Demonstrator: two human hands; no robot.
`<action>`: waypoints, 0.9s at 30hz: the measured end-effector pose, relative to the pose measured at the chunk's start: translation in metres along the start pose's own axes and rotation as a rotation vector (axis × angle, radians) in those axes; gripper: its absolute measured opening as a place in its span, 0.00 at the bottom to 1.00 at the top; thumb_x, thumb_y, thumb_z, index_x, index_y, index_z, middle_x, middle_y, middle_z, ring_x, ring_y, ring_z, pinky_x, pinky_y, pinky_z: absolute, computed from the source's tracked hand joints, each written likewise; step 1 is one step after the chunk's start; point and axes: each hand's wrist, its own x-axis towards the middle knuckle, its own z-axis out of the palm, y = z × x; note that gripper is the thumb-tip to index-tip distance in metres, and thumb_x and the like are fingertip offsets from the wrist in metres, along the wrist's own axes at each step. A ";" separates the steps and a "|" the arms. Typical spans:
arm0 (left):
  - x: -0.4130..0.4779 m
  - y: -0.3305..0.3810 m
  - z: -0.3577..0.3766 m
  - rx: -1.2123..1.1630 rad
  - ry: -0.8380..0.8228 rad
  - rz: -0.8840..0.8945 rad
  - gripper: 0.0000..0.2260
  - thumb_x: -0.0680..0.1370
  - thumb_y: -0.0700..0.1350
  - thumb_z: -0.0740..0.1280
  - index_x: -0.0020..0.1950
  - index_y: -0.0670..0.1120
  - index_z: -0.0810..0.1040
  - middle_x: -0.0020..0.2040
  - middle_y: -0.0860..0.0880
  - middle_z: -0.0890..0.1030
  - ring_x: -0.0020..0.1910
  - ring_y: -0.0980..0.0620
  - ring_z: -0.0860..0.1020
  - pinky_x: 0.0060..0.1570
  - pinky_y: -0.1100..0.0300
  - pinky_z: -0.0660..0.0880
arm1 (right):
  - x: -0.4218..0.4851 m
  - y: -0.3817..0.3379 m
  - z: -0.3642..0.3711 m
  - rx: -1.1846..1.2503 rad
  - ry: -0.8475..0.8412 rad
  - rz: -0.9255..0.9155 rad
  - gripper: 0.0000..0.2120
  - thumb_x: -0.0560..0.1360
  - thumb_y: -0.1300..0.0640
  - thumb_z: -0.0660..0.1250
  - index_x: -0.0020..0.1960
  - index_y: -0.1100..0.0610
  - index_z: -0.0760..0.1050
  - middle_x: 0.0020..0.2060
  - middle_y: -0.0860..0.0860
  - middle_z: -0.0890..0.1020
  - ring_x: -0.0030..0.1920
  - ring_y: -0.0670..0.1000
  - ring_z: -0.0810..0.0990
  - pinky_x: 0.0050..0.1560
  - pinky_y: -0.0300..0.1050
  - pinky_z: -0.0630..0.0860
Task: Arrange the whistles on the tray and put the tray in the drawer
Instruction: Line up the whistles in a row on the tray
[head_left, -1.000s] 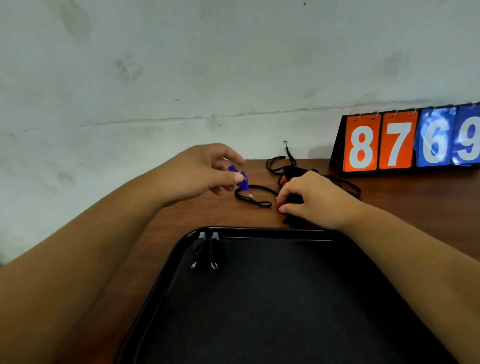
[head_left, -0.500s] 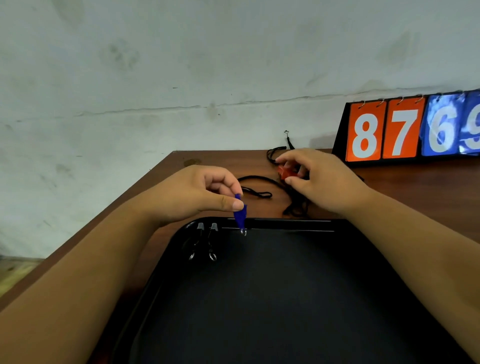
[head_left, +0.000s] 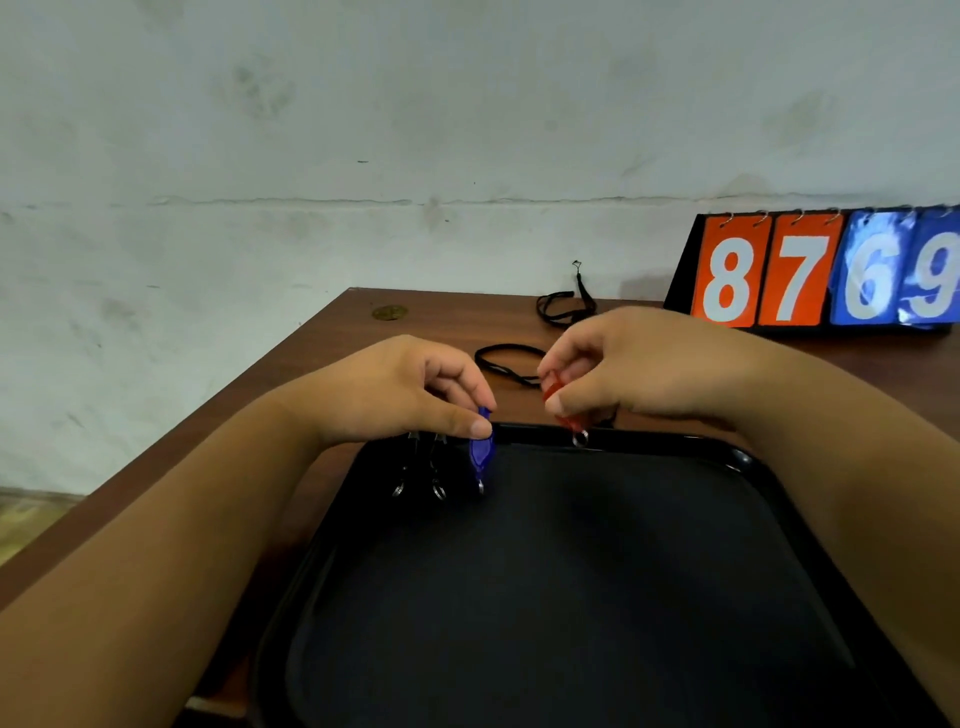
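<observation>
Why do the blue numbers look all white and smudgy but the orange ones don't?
Head view: light bounces off the shiny blue cards, leaving white glare over the 6 and 9; the orange cards catch none and read cleanly. Head view: the black tray is dim, so the two black whistles on it barely show apart from their metal rings.
</observation>
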 end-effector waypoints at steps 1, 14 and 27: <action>-0.001 0.000 0.000 -0.008 0.002 0.004 0.10 0.77 0.46 0.80 0.58 0.51 0.87 0.49 0.50 0.90 0.48 0.55 0.87 0.49 0.65 0.79 | 0.000 -0.004 0.007 0.047 -0.051 0.030 0.12 0.77 0.53 0.80 0.59 0.46 0.84 0.50 0.47 0.89 0.48 0.47 0.89 0.50 0.42 0.86; 0.005 -0.010 0.002 0.140 0.000 0.035 0.09 0.74 0.55 0.81 0.53 0.58 0.89 0.49 0.53 0.88 0.41 0.63 0.82 0.43 0.71 0.73 | 0.005 0.002 0.057 0.039 -0.042 0.084 0.13 0.74 0.46 0.81 0.56 0.46 0.84 0.43 0.47 0.90 0.43 0.46 0.90 0.46 0.41 0.87; 0.010 -0.020 0.004 0.235 -0.018 0.039 0.09 0.73 0.61 0.80 0.51 0.62 0.90 0.50 0.59 0.83 0.43 0.57 0.79 0.48 0.55 0.75 | 0.002 0.011 0.060 0.067 0.000 0.059 0.03 0.82 0.50 0.75 0.55 0.45 0.85 0.40 0.46 0.90 0.44 0.47 0.90 0.56 0.49 0.87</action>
